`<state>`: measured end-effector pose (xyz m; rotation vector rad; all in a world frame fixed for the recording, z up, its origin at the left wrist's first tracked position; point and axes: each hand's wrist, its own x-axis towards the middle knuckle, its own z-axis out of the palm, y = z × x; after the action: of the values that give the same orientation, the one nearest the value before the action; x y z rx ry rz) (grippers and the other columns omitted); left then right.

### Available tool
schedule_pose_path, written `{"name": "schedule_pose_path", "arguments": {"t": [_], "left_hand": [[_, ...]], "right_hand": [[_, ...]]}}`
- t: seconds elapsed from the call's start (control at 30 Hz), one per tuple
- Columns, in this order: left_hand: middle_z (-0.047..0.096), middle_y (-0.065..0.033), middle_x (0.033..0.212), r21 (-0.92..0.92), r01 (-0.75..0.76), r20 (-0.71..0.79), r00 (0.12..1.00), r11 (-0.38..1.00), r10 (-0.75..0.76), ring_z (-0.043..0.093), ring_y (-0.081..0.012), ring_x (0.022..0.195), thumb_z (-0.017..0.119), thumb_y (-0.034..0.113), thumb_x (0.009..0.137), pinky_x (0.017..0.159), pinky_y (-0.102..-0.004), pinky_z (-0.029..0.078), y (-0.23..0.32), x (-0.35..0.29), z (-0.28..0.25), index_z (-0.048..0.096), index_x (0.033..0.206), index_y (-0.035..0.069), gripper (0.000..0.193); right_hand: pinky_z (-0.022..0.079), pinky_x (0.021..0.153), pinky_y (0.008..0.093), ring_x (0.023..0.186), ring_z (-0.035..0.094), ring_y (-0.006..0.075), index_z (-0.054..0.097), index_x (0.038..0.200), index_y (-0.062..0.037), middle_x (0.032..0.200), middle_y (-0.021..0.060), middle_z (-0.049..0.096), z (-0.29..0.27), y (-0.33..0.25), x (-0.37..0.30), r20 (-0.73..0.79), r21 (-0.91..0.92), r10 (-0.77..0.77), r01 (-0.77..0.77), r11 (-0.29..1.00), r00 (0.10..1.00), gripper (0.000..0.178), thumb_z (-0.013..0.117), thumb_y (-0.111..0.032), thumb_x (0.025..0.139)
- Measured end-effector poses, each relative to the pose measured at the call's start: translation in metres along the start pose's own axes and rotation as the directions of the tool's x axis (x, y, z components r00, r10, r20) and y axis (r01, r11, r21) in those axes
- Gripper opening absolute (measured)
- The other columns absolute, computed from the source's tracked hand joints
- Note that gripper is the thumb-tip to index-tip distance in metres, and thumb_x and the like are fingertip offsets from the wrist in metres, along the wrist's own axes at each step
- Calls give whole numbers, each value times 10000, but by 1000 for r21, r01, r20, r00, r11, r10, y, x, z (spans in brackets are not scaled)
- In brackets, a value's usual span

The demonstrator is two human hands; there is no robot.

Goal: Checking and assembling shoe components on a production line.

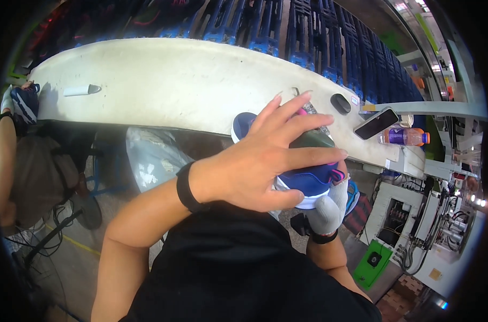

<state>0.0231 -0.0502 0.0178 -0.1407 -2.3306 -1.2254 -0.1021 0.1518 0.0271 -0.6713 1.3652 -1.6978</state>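
My left hand [265,155], bare with a black band at the wrist, spreads its fingers over a blue shoe [311,182] with a white sole and pink loops. It hides much of the shoe, and whether the palm touches it I cannot tell. My right hand [328,212], in a pale glove, holds this shoe from below at its near right side. A dark green piece [313,140] shows in the shoe's opening, between my left fingers. Past my left wrist, a second blue and white piece [243,124], like a shoe end, sits at the bench edge.
The long white bench [163,80] bears a white tube-like piece [82,90], a black oval object [340,103], a phone [376,123] and an orange-capped bottle [405,136]. Blue racks [319,37] stand behind. At far left, another person's gloved hand [8,99] holds a dark shoe [25,103]. A plastic bag [152,155] hangs below.
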Motion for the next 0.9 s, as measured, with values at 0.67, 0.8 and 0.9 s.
{"name": "schedule_pose_path", "arguments": {"t": [0.67,0.8,0.9], "left_hand": [[437,-234,1665,-162,210,-205,949,964,-241,290,-516,1587,810,211,576,1346,-669,59,13,-6,26,620,1561,143,1005],[438,-238,1663,-132,208,-186,955,969,-230,292,-508,1599,813,211,595,1348,-669,55,14,-4,25,582,1585,137,1019],[424,-251,1677,-71,221,-164,959,973,-230,294,-497,1613,807,229,643,1349,-666,40,14,-1,25,501,1641,134,1048]], "right_hand": [[481,1208,438,1436,566,277,315,1680,-1,1586,192,513,29,-15,-3,-84,-444,-125,75,893,989,801,736,-77,1003],[482,1204,428,1433,568,270,340,1674,2,1583,187,518,25,-19,-2,-38,-539,-137,95,837,990,770,726,-64,1011],[476,1206,418,1441,561,263,353,1674,5,1589,183,519,21,-12,-3,-65,-428,-154,112,897,986,767,711,-50,997]]}}
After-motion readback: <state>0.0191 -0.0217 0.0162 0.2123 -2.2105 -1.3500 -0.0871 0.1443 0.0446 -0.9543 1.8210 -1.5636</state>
